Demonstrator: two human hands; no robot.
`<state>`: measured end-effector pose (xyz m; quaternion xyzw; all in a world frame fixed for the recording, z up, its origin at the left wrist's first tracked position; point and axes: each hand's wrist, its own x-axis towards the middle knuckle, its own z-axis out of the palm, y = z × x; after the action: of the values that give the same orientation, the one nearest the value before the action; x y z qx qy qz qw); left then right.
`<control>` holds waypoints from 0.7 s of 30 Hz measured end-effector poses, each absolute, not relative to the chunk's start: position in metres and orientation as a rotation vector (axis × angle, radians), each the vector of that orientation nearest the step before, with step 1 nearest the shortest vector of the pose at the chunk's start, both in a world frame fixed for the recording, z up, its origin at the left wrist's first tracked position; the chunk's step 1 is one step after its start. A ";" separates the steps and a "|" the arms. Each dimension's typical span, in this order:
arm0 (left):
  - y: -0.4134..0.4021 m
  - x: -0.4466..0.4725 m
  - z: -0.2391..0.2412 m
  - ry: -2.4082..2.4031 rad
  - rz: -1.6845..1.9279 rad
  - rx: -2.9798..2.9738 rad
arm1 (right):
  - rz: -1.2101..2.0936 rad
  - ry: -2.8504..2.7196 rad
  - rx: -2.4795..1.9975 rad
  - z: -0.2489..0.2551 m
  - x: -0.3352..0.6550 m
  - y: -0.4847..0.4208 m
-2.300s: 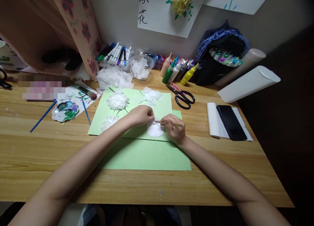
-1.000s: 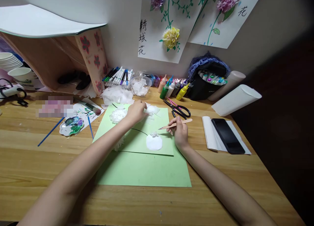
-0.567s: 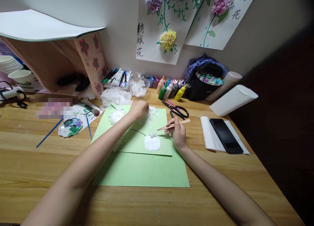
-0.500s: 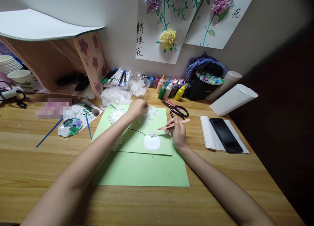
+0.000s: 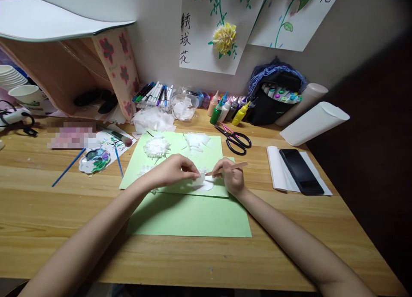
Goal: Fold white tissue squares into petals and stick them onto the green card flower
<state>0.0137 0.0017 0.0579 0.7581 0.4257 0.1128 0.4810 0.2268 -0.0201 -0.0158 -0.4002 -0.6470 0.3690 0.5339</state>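
My left hand (image 5: pixel 176 170) pinches a small translucent piece of white tissue paper (image 5: pixel 198 180) over a white paper disc (image 5: pixel 206 186). From the other side, my right hand (image 5: pixel 232 177) grips a flat wooden stick (image 5: pixel 240 165) like a pen, its pointed tip at the tissue. Under both hands lies a green card (image 5: pixel 214 147), on top of another green sheet (image 5: pixel 189 222). A fluffy white paper flower (image 5: pixel 156 146) sits at the card's upper left, partly ringed by dark drawn lines. Loose tissue pieces (image 5: pixel 195 140) lie near its top edge. My left forearm partly hides another white flower.
Black scissors (image 5: pixel 237 142) and paint bottles (image 5: pixel 225 111) stand beyond the card. To the right are a phone (image 5: pixel 301 171) on folded paper and a white roll (image 5: pixel 313 123). Brushes and a paint palette (image 5: pixel 94 161) lie left; a tub of tissue bits (image 5: pixel 184 107) is behind.
My left hand has come from the tissue pieces at the card's top down to the paper disc, with a tissue piece. The stick's tip now meets it. The view has tilted down slightly.
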 end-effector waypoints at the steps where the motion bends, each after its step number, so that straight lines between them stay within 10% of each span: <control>1: 0.000 0.013 0.054 1.078 0.225 1.907 | 0.825 -1.643 -0.927 -0.016 0.227 -0.021; 21: -0.001 0.029 0.040 1.411 0.212 2.101 | 0.374 -1.855 -0.926 -0.009 0.224 -0.025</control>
<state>0.0287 -0.0010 0.0399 0.7900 0.5306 0.0797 0.2966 0.2239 -0.0253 -0.0091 -0.3819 -0.7652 0.1544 0.4948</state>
